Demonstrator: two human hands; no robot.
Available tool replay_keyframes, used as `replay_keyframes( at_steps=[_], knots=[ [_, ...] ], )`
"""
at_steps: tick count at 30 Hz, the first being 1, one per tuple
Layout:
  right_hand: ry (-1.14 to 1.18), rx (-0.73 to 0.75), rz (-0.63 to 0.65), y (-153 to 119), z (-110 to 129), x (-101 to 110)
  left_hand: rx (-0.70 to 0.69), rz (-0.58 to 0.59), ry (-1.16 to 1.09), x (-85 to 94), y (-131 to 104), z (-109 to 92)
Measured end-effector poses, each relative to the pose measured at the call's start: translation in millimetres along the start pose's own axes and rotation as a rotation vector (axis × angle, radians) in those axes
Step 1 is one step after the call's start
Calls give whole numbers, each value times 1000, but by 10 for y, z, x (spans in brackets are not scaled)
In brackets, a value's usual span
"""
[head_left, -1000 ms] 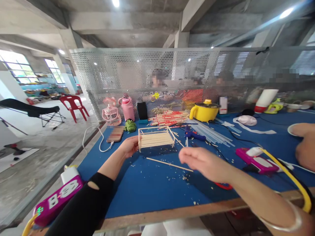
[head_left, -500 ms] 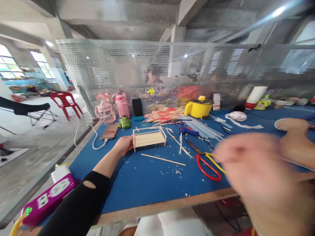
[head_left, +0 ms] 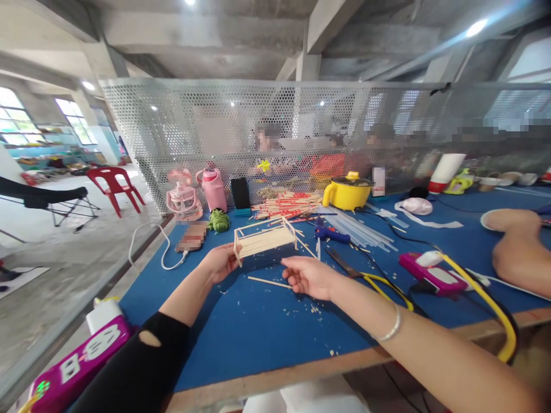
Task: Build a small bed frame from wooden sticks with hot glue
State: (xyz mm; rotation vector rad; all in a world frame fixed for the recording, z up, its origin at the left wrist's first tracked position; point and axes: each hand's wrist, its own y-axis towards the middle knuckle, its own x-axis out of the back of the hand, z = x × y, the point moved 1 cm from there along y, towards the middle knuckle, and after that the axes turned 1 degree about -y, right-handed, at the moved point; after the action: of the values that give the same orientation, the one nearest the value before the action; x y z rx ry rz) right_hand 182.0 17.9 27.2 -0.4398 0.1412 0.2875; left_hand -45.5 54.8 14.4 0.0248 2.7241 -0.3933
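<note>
My left hand (head_left: pixel 222 264) is closed on the left end of a small bed-like frame (head_left: pixel 267 241) built from pale wooden sticks. The frame is raised slightly off the blue table, its right end higher. My right hand (head_left: pixel 310 277) is just below and right of the frame, apart from it. Its fingers are loosely bent, with nothing visible between them. Beneath it lies a single wooden stick (head_left: pixel 267 281), its right end hidden by the hand. Scissors (head_left: pixel 365 279) with yellow and red handles lie to the right, partly behind my right forearm. A blue glue gun (head_left: pixel 331 232) lies behind them.
Behind the frame are a pile of sticks (head_left: pixel 286 205), a yellow pot (head_left: pixel 350 192), a pink bottle (head_left: pixel 213 190) and green yarn (head_left: pixel 219 220). Clear glue sticks (head_left: pixel 364 229) lie at centre right. Power strips (head_left: pixel 433 274) and cables occupy both sides. Another person's arm (head_left: pixel 520 252) rests at far right.
My right hand has swept left from the right foreground to beside the frame. My left hand has lifted and tilted the frame slightly, shifting it a little right.
</note>
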Motion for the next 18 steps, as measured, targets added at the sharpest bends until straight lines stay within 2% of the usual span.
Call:
replay_keyframes(
  at_steps=[6, 10, 14, 18],
  knots=[
    [-90, 114, 21, 157, -41, -402, -19, 52, -14, -207, -119, 98],
    [-198, 168, -34, 192, -91, -528, -67, 43, -6, -262, -128, 132],
    [-347, 241, -13, -34, -94, -471, -72, 45, 20, -266, -102, 146],
    [-503, 370, -26, -527, 3, -327, -77, -2, 32, -233, -52, 163]
  ],
)
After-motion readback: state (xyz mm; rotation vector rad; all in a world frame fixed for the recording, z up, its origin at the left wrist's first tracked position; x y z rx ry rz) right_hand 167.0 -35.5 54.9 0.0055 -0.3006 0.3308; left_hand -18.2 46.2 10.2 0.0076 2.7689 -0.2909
